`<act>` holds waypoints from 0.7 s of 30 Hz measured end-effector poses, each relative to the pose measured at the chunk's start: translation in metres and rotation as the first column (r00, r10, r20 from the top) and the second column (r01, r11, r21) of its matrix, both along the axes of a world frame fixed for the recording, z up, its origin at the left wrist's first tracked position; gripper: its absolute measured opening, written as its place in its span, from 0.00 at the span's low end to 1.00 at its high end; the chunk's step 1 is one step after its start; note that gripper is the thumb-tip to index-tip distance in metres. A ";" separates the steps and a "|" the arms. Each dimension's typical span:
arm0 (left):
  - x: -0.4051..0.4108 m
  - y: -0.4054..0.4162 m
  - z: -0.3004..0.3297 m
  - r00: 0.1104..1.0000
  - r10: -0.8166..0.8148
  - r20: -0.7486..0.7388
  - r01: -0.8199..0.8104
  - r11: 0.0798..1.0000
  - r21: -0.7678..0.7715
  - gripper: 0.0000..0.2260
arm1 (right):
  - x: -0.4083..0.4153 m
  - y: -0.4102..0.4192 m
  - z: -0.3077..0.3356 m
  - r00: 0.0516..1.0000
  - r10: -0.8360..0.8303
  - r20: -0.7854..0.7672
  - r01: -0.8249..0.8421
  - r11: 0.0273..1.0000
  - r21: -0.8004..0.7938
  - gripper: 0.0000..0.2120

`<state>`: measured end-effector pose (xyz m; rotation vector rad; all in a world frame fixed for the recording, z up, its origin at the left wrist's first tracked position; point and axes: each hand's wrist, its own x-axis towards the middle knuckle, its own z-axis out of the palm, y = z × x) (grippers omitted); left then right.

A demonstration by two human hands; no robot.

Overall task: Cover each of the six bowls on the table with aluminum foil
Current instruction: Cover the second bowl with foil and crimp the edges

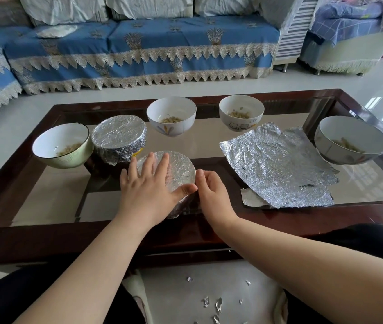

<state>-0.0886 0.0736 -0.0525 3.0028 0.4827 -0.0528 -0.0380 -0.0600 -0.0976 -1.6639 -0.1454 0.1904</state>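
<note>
A person seated at a dark wood-framed, glass-topped coffee table (209,146) works a sheet of crinkled aluminum foil over the nearest bowl (181,174), which stands close to the table's front edge, midway through a job of sealing six bowls. The left hand (148,183) lies flat on the foil top with fingers spread and thumb stretched along the near rim, pinning the cover in place. The right hand (211,192) curls against the bowl's right side, fingers bent in and pressing foil to the wall; it appears to pinch nothing free. Just behind, a second foil-wrapped bowl (119,139) stands finished. Four remain uncovered, each with a little pale food at the bottom: a pale green bowl with a dark rim (63,146) at left, a white bowl with a leaf motif (171,116) and a white bowl with a cartoon drawing (241,113) at the back, and a white bowl with a grey outside (349,141) at far right. A stack of loose, wrinkled foil sheets (279,164) lies on the glass between the hands and that bowl. The step in hand looks to be the final crimping of the second cover; the next move likely calls for lifting a single sheet off the stack and centring it over an open bowl.
</note>
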 end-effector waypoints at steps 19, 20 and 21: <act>-0.001 -0.001 -0.006 0.988 0.015 0.153 -0.014 1.000 -0.011 0.56 | 0.004 0.010 0.002 0.980 -0.143 -0.140 0.144 0.990 0.003 0.16; -0.002 0.000 -0.006 0.988 0.018 0.153 -0.016 1.000 -0.011 0.56 | 0.004 0.010 0.001 0.980 -0.143 -0.140 0.144 0.990 -0.001 0.15; -0.002 0.000 -0.006 0.988 0.018 0.152 -0.017 1.000 -0.011 0.56 | 0.005 0.011 0.001 0.980 -0.144 -0.139 0.144 0.989 -0.007 0.15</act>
